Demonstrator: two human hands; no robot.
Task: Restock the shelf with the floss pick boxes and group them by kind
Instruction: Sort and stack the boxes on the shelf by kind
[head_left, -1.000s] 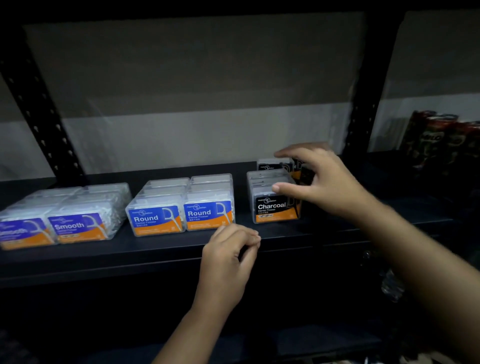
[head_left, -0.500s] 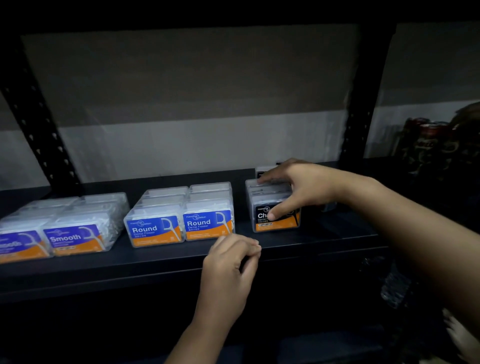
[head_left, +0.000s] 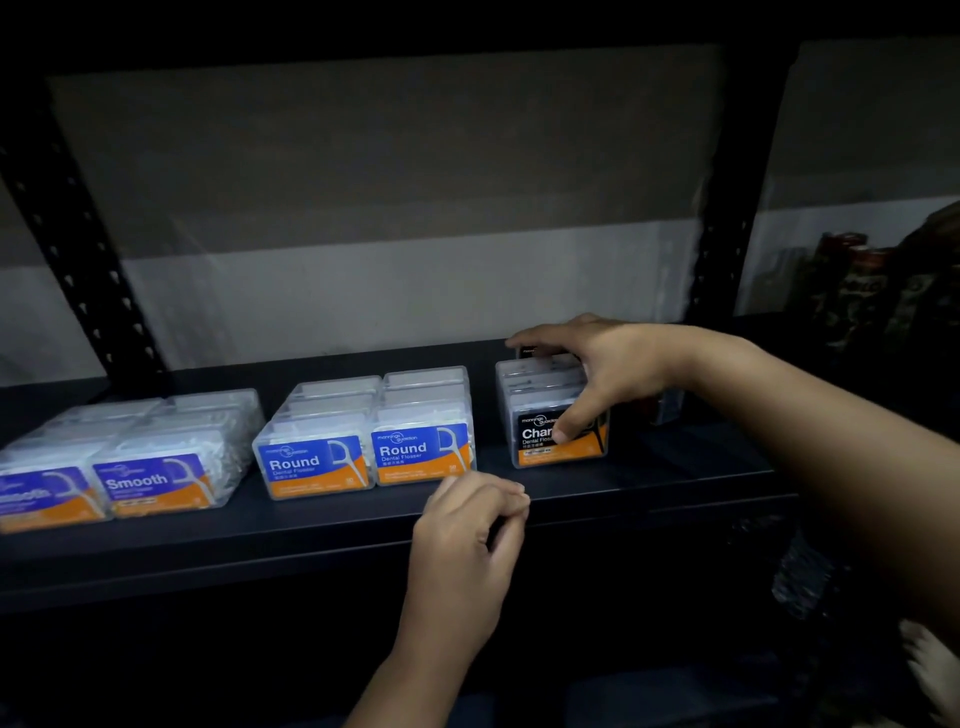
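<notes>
The Charcoal boxes (head_left: 540, 439) are clear, shiny plastic blocks with black and orange labels. They sit in a row on the right of the flat dark shelf (head_left: 363, 519). The right hand (head_left: 608, 364) grips the row, thumb on the near label, fingers (head_left: 530, 340) spread over the far box. The left hand (head_left: 467, 545) curls its fingers together by the near edge, holding nothing.

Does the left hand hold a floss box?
No, the left hand is curled and empty by the shelf edge, while the right hand grips the Charcoal boxes.
</notes>
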